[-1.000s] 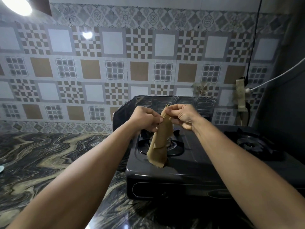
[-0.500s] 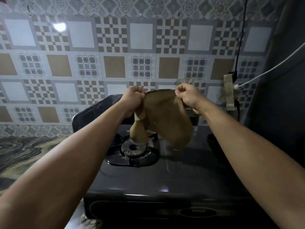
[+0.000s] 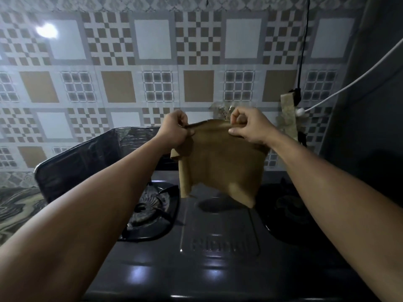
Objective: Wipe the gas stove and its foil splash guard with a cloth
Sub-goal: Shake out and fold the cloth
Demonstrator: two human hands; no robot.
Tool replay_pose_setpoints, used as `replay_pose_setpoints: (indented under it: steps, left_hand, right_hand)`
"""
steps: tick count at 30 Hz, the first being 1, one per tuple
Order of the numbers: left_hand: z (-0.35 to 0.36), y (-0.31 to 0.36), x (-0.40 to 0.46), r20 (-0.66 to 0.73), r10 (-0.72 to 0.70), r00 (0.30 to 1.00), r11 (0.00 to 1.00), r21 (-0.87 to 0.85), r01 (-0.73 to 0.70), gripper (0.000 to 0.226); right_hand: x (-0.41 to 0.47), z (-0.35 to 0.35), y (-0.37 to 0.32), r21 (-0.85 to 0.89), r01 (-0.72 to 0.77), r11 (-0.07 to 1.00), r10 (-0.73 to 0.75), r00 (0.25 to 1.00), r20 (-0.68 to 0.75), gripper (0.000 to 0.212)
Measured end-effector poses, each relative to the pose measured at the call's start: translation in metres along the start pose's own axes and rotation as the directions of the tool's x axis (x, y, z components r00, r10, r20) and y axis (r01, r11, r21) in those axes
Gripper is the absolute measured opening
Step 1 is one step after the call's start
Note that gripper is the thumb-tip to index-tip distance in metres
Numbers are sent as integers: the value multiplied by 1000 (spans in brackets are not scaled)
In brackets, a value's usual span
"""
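A brown cloth (image 3: 220, 164) hangs spread out above the black gas stove (image 3: 218, 264). My left hand (image 3: 175, 129) pinches its top left corner and my right hand (image 3: 248, 125) pinches its top right edge. The cloth's lower edge dangles just above the stove top, between the left burner (image 3: 150, 210) and the right burner (image 3: 290, 208). The dark foil splash guard (image 3: 87, 158) stands behind and to the left of the stove; its back part is partly hidden by the cloth and my hands.
A patterned tile wall (image 3: 152, 83) rises behind the stove. A black cable (image 3: 302, 51) and a white cable (image 3: 349, 83) hang at the right, near taped fittings (image 3: 289, 114). Marbled countertop (image 3: 13, 205) shows at the left. A dark wall (image 3: 375, 105) closes the right side.
The cloth went from a bunched strip to a sheet spread wide between both hands. The view moved closer to the stove, which now fills the lower frame.
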State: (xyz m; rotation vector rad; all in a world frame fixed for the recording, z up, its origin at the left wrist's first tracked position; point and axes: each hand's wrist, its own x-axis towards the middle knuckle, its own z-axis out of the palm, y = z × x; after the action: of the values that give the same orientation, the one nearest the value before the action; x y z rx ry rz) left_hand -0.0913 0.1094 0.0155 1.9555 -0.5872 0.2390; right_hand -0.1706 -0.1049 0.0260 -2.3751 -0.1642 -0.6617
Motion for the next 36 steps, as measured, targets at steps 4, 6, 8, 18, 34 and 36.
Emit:
replay_pose_setpoints:
  steps: [4,6,8,18,34,36]
  left_hand:
    - [18,-2,17,32,45,998,992,113,-49,32]
    - [25,-2,28,42,78,996,974,208,-85,34]
    - [32,-3,39,52,149,987,931,329,-158,32]
    - [60,-17,88,174,274,946,647,694,-315,34]
    - [99,-38,169,155,155,976,711,668,-220,38]
    - [106,-42,173,145,137,980,723,662,-199,37]
  right_hand:
    - [15,0,25,-95,28,995,-31,999,-32,24]
    - [25,-2,36,-158,11,987,-18,999,-47,23]
    - [34,-5,44,-216,9,976,-24,998,-66,25]
    - [80,6,82,-415,51,909,-45,999,23,39]
    - [145,27,121,-596,-58,801,63,998,-13,59]
    - [148,30,126,-583,-71,809,76,997,-16,58]
